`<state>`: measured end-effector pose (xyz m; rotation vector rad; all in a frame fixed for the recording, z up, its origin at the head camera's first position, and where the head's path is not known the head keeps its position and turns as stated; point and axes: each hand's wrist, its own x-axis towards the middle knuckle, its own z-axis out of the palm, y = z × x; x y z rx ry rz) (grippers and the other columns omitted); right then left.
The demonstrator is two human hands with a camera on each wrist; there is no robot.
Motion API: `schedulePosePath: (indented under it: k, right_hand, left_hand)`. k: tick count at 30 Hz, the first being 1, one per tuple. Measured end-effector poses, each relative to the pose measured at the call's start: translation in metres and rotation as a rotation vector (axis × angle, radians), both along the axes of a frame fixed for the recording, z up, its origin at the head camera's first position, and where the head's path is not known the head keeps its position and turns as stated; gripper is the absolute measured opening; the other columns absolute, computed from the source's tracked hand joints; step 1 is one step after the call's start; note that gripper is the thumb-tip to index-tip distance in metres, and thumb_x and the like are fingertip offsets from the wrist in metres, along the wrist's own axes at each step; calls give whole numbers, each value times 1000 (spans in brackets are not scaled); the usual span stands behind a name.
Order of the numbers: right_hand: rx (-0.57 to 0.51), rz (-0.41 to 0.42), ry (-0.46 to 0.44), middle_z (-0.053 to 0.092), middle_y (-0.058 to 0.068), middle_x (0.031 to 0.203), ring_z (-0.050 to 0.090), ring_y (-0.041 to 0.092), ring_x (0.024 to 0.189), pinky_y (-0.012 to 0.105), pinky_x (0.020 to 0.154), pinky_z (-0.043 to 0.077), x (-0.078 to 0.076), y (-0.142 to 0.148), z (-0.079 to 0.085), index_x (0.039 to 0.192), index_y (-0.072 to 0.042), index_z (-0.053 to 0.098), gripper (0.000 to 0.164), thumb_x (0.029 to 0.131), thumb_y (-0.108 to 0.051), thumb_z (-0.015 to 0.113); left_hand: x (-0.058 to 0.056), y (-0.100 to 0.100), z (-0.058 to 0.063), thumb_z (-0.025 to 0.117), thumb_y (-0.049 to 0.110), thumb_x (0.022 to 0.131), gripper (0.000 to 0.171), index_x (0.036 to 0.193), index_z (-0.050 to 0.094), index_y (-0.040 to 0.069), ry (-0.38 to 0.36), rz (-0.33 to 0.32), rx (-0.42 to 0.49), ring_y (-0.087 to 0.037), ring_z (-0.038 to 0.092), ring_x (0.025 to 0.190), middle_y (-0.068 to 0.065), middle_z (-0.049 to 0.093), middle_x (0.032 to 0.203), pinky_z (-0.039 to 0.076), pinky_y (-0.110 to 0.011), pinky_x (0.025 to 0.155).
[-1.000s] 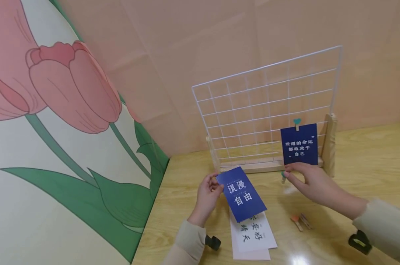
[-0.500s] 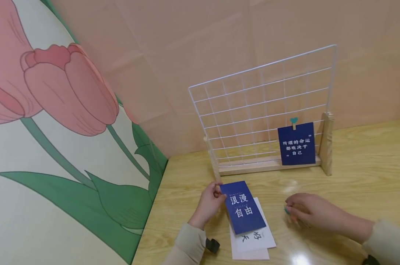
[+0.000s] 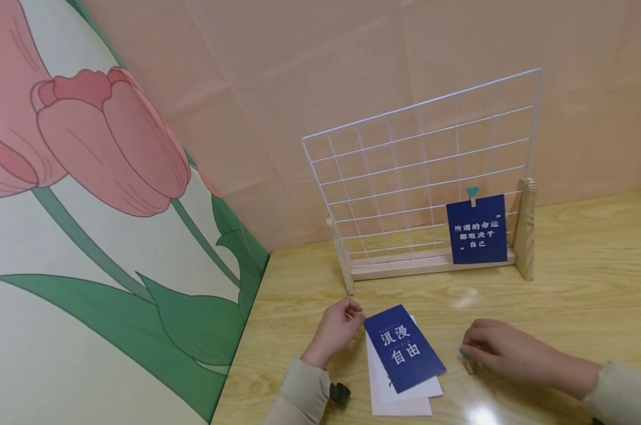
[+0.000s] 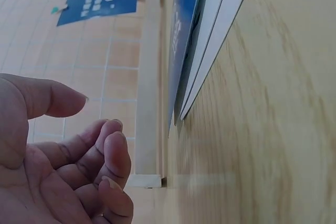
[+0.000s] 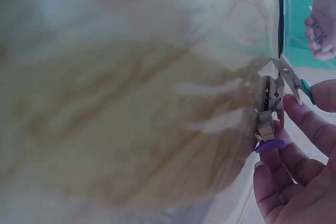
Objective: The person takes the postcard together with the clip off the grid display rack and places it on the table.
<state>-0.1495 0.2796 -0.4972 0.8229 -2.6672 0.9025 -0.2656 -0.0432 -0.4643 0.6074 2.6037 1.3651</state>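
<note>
A blue card point(image 3: 405, 348) with white lettering lies tilted on top of white and pale cards point(image 3: 418, 395) on the table. At its upper left corner hovers my left hand point(image 3: 335, 327); in the left wrist view its thumb point(image 4: 63, 100) and fingers are loosely bent, with a gap between them and nothing held. My right hand point(image 3: 512, 354) is low over the table to the right, pinching a small clothespin point(image 5: 306, 91) with a teal top between thumb and forefinger. Below it, by the other fingers, a purple-topped clothespin point(image 5: 270, 145) and another clip show; in the head view the hand hides them.
Behind the cards stands a white wire grid rack on a wooden base point(image 3: 400, 271). Another blue card point(image 3: 477, 233) hangs at its lower right from a teal heart clothespin point(image 3: 473, 195). A tulip-patterned wall point(image 3: 140, 147) rises along the left, and a pinkish backdrop point(image 3: 278, 88) behind.
The blue card has come down onto the card pile and my left hand has let go of it. My right hand has moved down from near the rack to the loose clips, still pinching the teal clothespin.
</note>
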Motion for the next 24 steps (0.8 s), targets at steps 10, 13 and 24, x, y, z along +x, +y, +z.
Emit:
schedulePosePath:
  k: [10, 13, 24]
  right_hand:
    - [23, 13, -34, 54, -24, 92, 51, -4, 81, 30, 66, 51, -1, 5, 3, 89, -27, 68, 16, 93, -14, 76]
    - [45, -11, -92, 54, -22, 90, 51, -2, 80, 31, 66, 51, 0, 7, 7, 89, -25, 70, 10, 93, -19, 77]
    - [85, -56, -150, 53, -17, 87, 47, -1, 76, 29, 64, 48, 2, 10, 14, 93, -18, 72, 11, 89, -23, 80]
  left_hand:
    - [1, 6, 3, 67, 11, 95, 7, 98, 69, 4, 15, -21, -35, -6, 52, 69, 5, 60, 82, 46, -24, 63]
    - [1, 8, 4, 66, 11, 95, 8, 99, 69, 5, 12, -30, -42, -6, 52, 69, 5, 60, 82, 46, -24, 61]
    - [3, 15, 10, 66, 15, 97, 12, 104, 69, 5, -25, -35, -63, -10, 53, 73, 3, 60, 87, 47, -26, 63]
